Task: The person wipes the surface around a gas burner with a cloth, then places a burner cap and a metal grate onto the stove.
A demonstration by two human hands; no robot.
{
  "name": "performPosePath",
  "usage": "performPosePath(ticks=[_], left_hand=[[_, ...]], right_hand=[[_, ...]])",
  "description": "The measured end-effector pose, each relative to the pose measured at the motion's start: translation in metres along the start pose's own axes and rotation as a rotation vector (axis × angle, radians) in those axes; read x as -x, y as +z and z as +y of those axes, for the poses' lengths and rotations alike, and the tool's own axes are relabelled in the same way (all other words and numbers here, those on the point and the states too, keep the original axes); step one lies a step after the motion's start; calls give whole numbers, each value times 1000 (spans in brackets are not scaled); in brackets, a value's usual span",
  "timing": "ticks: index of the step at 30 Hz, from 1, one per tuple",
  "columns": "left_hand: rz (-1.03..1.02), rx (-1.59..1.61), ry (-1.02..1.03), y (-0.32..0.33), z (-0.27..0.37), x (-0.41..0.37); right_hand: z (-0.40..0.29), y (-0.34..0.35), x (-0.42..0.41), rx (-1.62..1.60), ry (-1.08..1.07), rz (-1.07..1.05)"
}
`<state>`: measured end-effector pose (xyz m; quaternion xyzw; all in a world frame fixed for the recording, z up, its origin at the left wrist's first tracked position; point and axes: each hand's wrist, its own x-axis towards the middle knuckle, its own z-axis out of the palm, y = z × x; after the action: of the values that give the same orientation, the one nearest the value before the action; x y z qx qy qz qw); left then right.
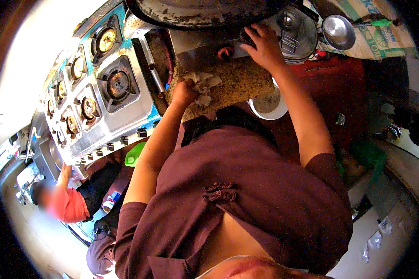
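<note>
My left hand (185,92) is closed on a crumpled, pale cloth or paper (206,83). It rests on the brown speckled ledge (241,83) in front of a metal stove body (199,45). My right hand (263,47) reaches to the stove's front, thumb and fingers around a dark, knob-like part (247,37). Whether the fingers grip that part or only touch it is unclear. Left of it, a round reddish fitting (225,53) shows on the metal. Above both hands looms a large blackened pan (209,14), its far side cut off by the frame.
On the left runs a steel gas range (122,101) with several burners. A perforated ladle (145,45) lies between range and ledge. A white bucket (282,108) stands below the ledge. Metal pans (338,31) sit at right. A person (68,205) in an orange top is at far left.
</note>
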<state>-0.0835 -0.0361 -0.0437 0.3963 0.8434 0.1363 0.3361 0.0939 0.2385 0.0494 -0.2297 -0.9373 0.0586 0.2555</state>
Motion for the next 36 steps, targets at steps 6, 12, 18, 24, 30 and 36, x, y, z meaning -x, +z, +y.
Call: performPosePath(ticks=[6,12,18,24,30,36], left_hand=[[60,76,26,7,-10,1],[51,102,37,8,-11,0],[47,134,7,10,-15,-2],[33,67,63,5,-9,-1],[40,85,28,7,-13,-3],[82,167,28,11,-14,3]], right_hand=[[0,4,-12,-103,22,-175],[-91,30,-39,-244,19,-174],[-80,31,-42,-292,135,-155],[-38,39,-27,-87,273,-74],[-138,52,-47,-224,164,-191],[-56,32,-30,-110,246,29]])
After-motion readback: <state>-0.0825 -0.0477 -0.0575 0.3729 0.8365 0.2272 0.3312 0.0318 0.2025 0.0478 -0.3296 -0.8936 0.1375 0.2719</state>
